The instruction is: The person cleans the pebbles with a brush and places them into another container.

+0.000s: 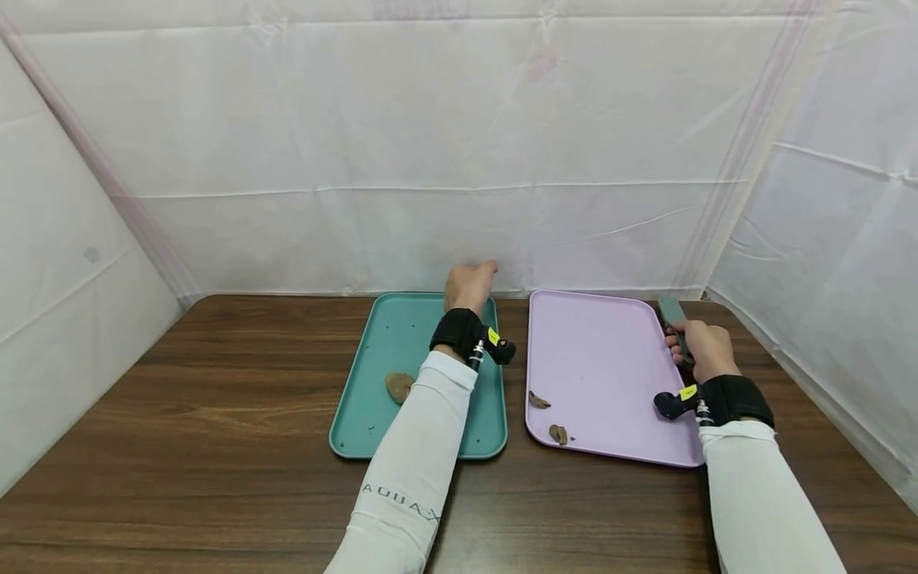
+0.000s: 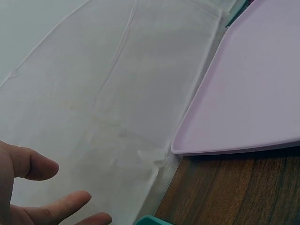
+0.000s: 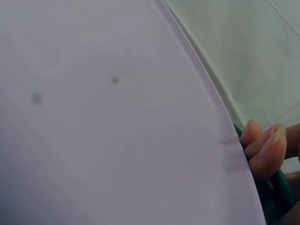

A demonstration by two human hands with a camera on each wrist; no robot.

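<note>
Gripping a grey-green flat-bladed knife [image 1: 672, 312] by its handle, the right hand [image 1: 699, 348] sat at the outer edge of the lilac plastic tray [image 1: 595, 359], fingers [image 3: 262, 147] curled tight round the handle and the blade pointing away from the hand toward the white sheet backdrop [image 1: 430, 159]. Two small brown scraps [image 1: 548, 417] lay on that tray, nearer the person than the hand. The left hand [image 1: 468, 285] hovered over the far end of the teal plastic tray [image 1: 373, 375], fingers [image 2: 51, 206] loosely spread and holding nothing. A brown lumpy piece of food [image 1: 398, 386] rested on the teal tray, back beside the left forearm. Judging from this, the work stood between cuts; the next move would likely call for the free hand to come back and take that brown piece.
</note>
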